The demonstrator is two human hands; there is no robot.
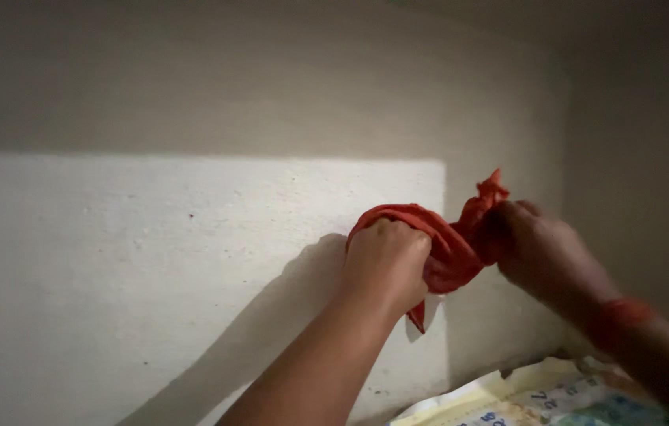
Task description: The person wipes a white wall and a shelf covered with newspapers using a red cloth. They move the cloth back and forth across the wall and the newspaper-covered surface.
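Head view, dim room, one bright rectangle of light across the wall [192,260] from the left edge to just right of centre. Red cloth [449,252] sits right of centre in the frame, bunched and twisted, held up off any surface and close against the wall — whether it touches the plaster cannot be told. Left hand [386,264] is closed in a fist over the cloth's left part, knuckles toward the camera, a fold draped over the top of the fist and a short pointed tail hanging out below it. Right hand [540,248], in shadow to the right, is also closed, pinching the other end; a ragged tip of cloth stands up above its fingers. The stretch between the two hands looks wrung into a thick rope, which fits a grip at both ends with the hands set slightly apart — judged, not certain, as the picture is soft. A reddish band [622,315] circles the right wrist. The left forearm casts a long diagonal shadow [256,339] down toward lower centre, so the light comes from the right side. At the lower right edge lies printed paper or packaging [524,394], pale yellow with coloured marks, well below the hands and untouched.
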